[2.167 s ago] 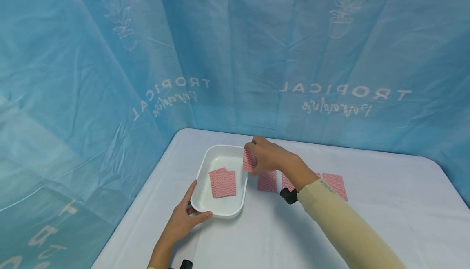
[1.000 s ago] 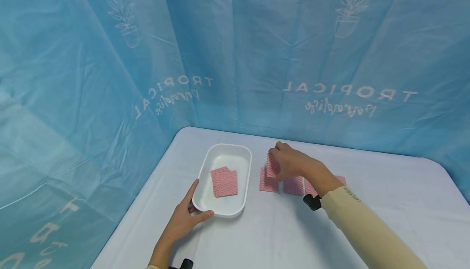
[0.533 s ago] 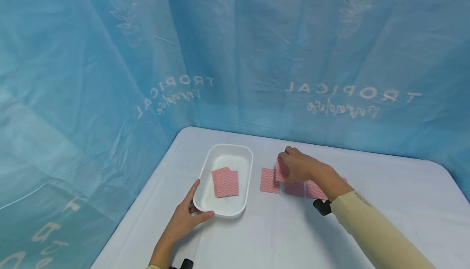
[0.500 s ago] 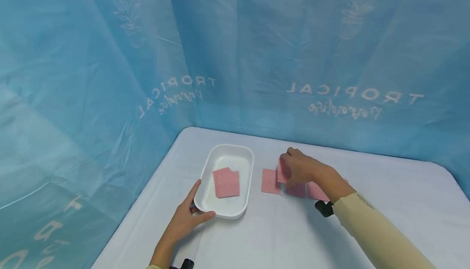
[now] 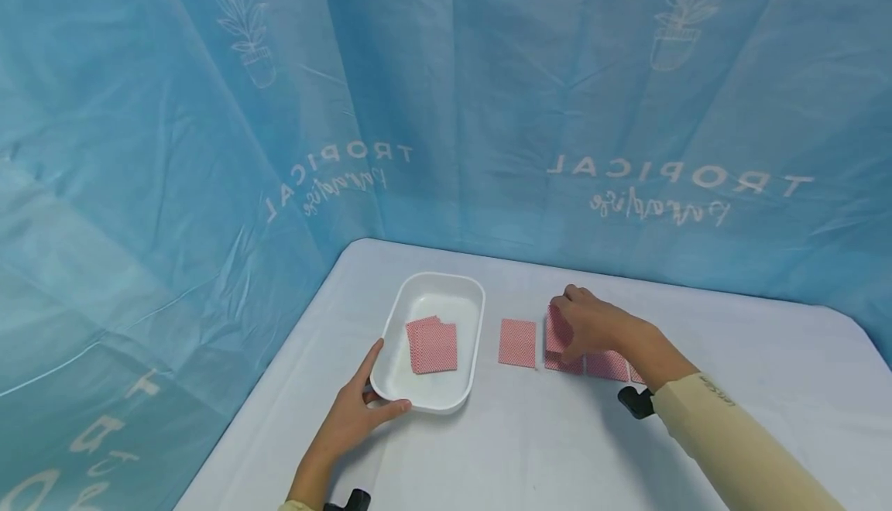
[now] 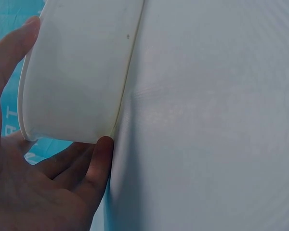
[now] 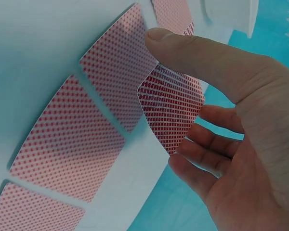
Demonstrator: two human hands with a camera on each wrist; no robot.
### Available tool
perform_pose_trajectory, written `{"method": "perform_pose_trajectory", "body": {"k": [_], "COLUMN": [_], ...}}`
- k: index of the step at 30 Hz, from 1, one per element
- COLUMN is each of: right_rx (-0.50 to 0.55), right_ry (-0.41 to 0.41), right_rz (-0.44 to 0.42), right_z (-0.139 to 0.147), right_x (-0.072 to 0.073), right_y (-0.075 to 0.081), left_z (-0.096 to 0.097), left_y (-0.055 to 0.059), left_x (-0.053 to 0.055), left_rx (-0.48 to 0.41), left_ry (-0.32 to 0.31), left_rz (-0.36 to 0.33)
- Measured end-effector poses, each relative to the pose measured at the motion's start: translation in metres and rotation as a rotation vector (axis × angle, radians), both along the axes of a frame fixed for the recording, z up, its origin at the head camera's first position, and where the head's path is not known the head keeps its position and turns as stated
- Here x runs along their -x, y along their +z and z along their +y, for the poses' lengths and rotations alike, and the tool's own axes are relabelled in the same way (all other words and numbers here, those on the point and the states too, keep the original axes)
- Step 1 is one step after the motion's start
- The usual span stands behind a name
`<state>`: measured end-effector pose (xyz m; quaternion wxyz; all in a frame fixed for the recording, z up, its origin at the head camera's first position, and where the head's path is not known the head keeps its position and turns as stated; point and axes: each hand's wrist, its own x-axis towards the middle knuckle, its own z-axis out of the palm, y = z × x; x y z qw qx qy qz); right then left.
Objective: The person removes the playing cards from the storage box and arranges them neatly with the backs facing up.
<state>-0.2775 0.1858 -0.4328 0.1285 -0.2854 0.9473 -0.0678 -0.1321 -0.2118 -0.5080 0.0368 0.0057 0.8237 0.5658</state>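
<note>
A white rectangular tray point(image 5: 428, 399) holds a few overlapping playing cards point(image 5: 437, 348) with red-and-white patterned backs. My left hand point(image 5: 351, 414) grips its near-left corner, thumb by the near rim and the other fingers around the side. In the left wrist view, a fingertip point(image 6: 103, 144) reaches the tray's bottom edge. My right hand point(image 5: 592, 321) holds a playing card point(image 7: 171, 108) between thumb and fingers, tilted above the row on the table. Beneath it lies a matching card point(image 5: 564, 365), partly covered in the head view.
Left of the right hand, another face-down card point(image 5: 517, 342) lies beside the tray. The row carries on to the right with a card point(image 5: 606, 366) and one more point(image 5: 637, 376), partly behind the wrist. Blue printed curtains point(image 5: 502, 108) border the white table point(image 5: 502, 449).
My right hand has moved from the tray's right rim rightward along the row, a card in its fingers. The leftmost table card is now uncovered. My left hand stays on the tray.
</note>
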Motion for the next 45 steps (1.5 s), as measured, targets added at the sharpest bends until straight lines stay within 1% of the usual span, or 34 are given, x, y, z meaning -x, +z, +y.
{"method": "perform_pose_trajectory", "body": {"k": [7,14,23,30,36,45], "right_rx": [0.025,0.032,0.05,0.052,0.053,0.074], "right_ry": [-0.02,-0.056,-0.073,-0.1,-0.115,-0.149], "right_rz": [-0.023,-0.048,-0.054,-0.067,-0.049,-0.055], "right_z": [0.014,0.026,0.047,0.064,0.079,0.101], "right_x": [-0.002,-0.003,-0.007,-0.008,-0.011,-0.015], "right_y": [-0.003,-0.004,-0.006,-0.013,-0.018,-0.023], "left_z": [0.0,0.0,0.0,0.001,0.001,0.001], "left_y": [0.001,0.0,0.001,0.001,-0.001,-0.001], "left_x": [0.0,0.001,0.001,0.0,0.001,0.0], "left_rx": [0.011,0.011,0.016,0.024,0.037,0.043], "left_ry": [0.002,-0.01,0.012,0.009,0.01,0.006], "left_rz": [0.0,0.008,-0.011,-0.01,-0.013,0.009]}}
